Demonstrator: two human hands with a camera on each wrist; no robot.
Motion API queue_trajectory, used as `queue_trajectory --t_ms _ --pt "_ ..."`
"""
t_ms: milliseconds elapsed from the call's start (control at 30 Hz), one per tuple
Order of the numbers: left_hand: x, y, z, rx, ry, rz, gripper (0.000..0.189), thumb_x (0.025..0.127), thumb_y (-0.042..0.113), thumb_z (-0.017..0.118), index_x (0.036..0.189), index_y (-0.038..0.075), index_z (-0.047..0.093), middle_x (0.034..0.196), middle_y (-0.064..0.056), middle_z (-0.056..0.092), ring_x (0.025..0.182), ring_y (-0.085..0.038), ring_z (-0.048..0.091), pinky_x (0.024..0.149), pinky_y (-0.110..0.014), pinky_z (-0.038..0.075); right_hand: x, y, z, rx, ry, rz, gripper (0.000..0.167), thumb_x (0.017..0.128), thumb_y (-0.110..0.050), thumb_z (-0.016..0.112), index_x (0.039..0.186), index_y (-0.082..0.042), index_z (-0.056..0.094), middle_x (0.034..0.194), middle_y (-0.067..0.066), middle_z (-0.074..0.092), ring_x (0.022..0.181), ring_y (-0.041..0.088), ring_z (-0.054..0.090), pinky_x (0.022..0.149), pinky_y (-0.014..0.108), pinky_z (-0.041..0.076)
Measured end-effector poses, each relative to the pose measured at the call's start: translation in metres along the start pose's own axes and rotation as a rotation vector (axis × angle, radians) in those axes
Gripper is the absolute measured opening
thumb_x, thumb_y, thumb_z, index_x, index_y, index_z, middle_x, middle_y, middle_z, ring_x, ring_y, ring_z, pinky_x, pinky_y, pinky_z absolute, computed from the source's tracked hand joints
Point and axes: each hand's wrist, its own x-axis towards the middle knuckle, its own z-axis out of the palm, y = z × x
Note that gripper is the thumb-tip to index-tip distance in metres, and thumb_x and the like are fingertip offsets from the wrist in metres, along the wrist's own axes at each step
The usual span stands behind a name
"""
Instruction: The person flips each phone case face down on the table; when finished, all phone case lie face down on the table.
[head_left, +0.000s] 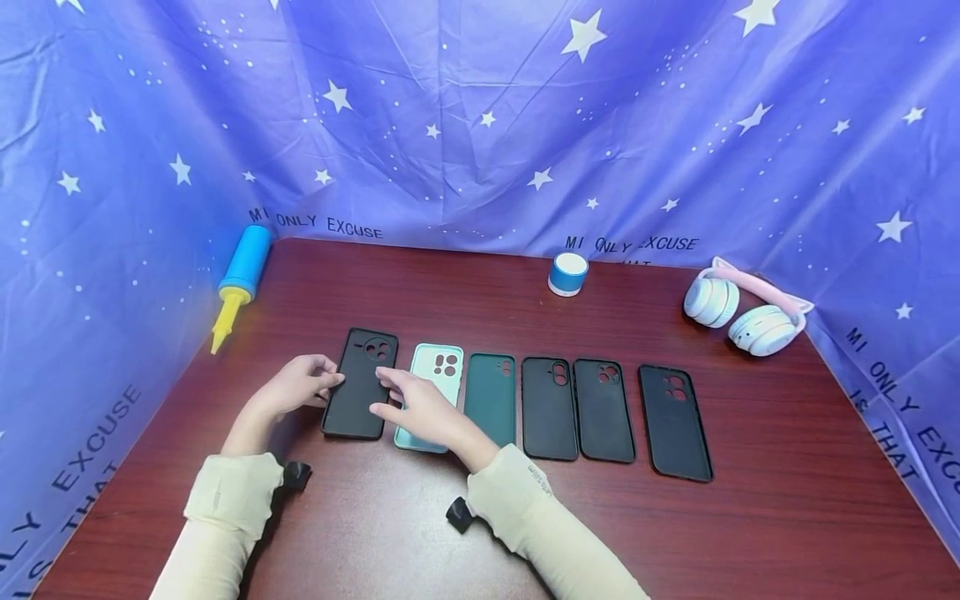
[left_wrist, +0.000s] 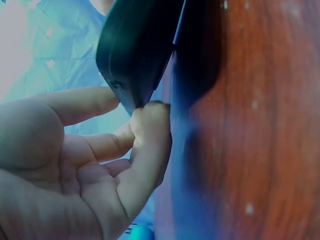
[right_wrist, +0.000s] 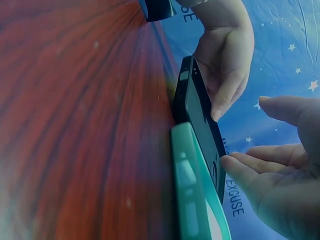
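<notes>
A black phone case [head_left: 357, 410] with a round camera cutout lies at the left end of a row of cases. My left hand [head_left: 300, 385] pinches its left edge between thumb and fingers; the left wrist view shows that edge raised a little off the table. Over the mint phone case [head_left: 429, 360] reaches my right hand [head_left: 427, 408], its fingers fairly straight. In the right wrist view, one right fingertip [right_wrist: 231, 162] meets the black case's near edge, while the thumb stands apart. My right hand and wrist cover part of the mint case.
To the right lie a dark green case [head_left: 491, 404] and several black cases, among them the rightmost case [head_left: 675, 433]. Behind stand a blue-and-white cylinder [head_left: 567, 277] and cat-ear headphones [head_left: 746, 308]. A blue-and-yellow hand pump [head_left: 242, 279] lies at the back left.
</notes>
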Motion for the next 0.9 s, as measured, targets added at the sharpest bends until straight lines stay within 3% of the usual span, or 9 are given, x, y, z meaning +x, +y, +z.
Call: queue_trajectory --t_ms 167,500,667,900 --pt "0.002 -0.002 -0.001 -0.076 -0.025 0.003 0.027 0.097 0.011 0.053 0.107 -0.014 0.049 0.081 -0.002 0.06 0.072 -0.009 0.056 0.065 -0.026 0.058 0.004 -0.002 0.006 0.016 -0.014 -0.003 0.06 0.098 -0.024 0.058 0.149 -0.004 0.036 0.153 0.009 0.042 0.133 0.021 0.051 0.107 0.018 0.042" --pt "0.0 -0.002 -0.004 -0.172 -0.079 0.068 0.029 0.099 0.014 0.051 0.11 -0.013 0.048 0.085 0.001 0.064 0.077 -0.007 0.062 0.069 -0.027 0.06 0.005 -0.002 0.012 -0.119 -0.015 -0.014 0.061 0.098 -0.03 0.057 0.148 -0.003 0.037 0.152 0.011 0.042 0.129 0.021 0.055 0.104 0.019 0.045" --pt "-0.001 -0.003 -0.005 -0.188 -0.088 0.11 0.027 0.1 0.013 0.05 0.11 -0.012 0.046 0.087 0.001 0.063 0.078 -0.007 0.064 0.071 -0.027 0.059 0.005 -0.002 0.012 -0.064 -0.027 -0.007 0.061 0.098 -0.029 0.057 0.149 -0.004 0.035 0.153 0.011 0.04 0.131 0.022 0.053 0.105 0.02 0.045" --pt "-0.002 -0.002 -0.006 -0.197 -0.08 0.187 0.031 0.102 0.013 0.047 0.114 -0.015 0.044 0.091 0.0 0.062 0.079 -0.006 0.064 0.071 -0.028 0.059 0.007 0.0 0.014 0.118 -0.015 0.007 0.06 0.098 -0.026 0.056 0.149 -0.003 0.034 0.153 0.01 0.04 0.136 0.022 0.047 0.106 0.018 0.043"
